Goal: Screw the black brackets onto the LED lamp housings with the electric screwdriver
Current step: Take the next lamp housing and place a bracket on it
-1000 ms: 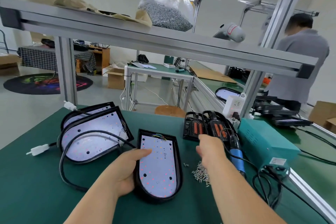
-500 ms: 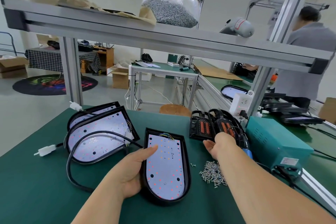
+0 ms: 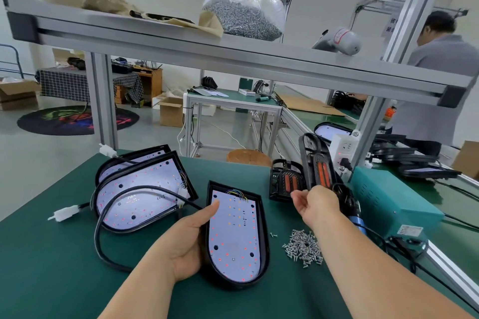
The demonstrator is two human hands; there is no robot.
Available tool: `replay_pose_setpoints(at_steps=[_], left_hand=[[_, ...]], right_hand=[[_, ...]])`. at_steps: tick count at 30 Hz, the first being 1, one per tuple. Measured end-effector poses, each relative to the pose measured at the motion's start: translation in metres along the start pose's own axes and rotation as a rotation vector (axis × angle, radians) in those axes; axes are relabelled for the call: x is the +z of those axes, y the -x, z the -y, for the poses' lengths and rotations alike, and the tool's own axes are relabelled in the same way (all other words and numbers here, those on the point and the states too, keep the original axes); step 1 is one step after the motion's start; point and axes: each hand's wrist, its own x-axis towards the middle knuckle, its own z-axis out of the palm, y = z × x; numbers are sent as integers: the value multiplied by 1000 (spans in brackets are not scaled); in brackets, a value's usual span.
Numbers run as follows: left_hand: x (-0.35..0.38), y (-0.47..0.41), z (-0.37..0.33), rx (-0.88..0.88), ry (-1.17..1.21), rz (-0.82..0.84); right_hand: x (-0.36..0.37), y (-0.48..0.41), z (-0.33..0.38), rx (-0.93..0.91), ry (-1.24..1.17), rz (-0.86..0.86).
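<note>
So far, in the head view, no bracket is screwed on yet. The left hand [image 3: 186, 241] grips the edge of 1 lamp housing [image 3: 234, 233] lying flat. The right hand [image 3: 317, 206] pinches 1 black bracket [image 3: 317, 166], lifted just above it. The screws [image 3: 304, 247] lie below that hand, and the electric screwdriver [image 3: 350, 206] waits untouched behind it.

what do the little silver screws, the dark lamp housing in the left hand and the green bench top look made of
Pile of small silver screws: likely plated steel, with bright metallic glints. Black D-shaped lamp housing gripped by the left hand: matte black rim, either cast metal or plastic; its inset white LED board looks like a painted circuit board. Green bench top: dull and non-reflective, probably a rubber or vinyl mat.
</note>
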Motion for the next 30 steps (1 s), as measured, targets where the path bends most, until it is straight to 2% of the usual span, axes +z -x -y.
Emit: replay_pose_setpoints(at_steps=[4,9,15,25,30], left_hand=[[-1,0,-1,15,13,-9],[-2,-1,-2,31,47,0],[-4,-5,-1,25,72,-1],[-5,-1,-2,49,77,69],[-3,0,-2,52,74,108]], right_hand=[[8,9,-5,-45,32,80],[6,16,-7,-314,234,271],[12,28,-8,-440,216,502],[13,26,0,-440,139,517],[18,28,-6,-591,286,494]])
